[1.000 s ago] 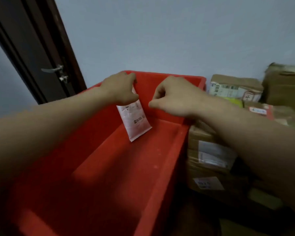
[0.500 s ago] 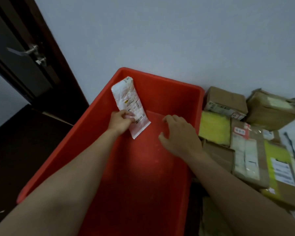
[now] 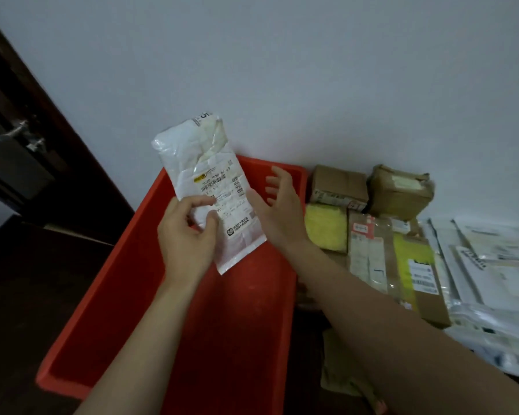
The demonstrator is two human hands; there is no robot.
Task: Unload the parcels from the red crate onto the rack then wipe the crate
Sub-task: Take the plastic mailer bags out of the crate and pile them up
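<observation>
My left hand (image 3: 186, 235) pinches a white plastic mailer parcel (image 3: 204, 175) with a printed label, holding it upright above the red crate (image 3: 108, 283). My right hand (image 3: 277, 211) is beside the parcel's right edge, fingers spread and relaxed, its thumb side touching or nearly touching the parcel. The visible crate floor holds no other parcels. To the right of the crate lie stacked parcels: two brown cardboard boxes (image 3: 339, 185) against the wall, a yellow packet (image 3: 325, 227), and flat taped packages (image 3: 372, 253).
White and clear plastic mailers (image 3: 492, 274) lie at the far right. A dark wooden door with a metal handle (image 3: 21, 133) stands at the left. A plain pale wall is behind. A crumpled yellowish cloth (image 3: 342, 372) lies by the crate's right side.
My left hand has lifted the white parcel up out of the crate. My right hand has risen from the crate floor to the parcel's right edge. The view has pulled back.
</observation>
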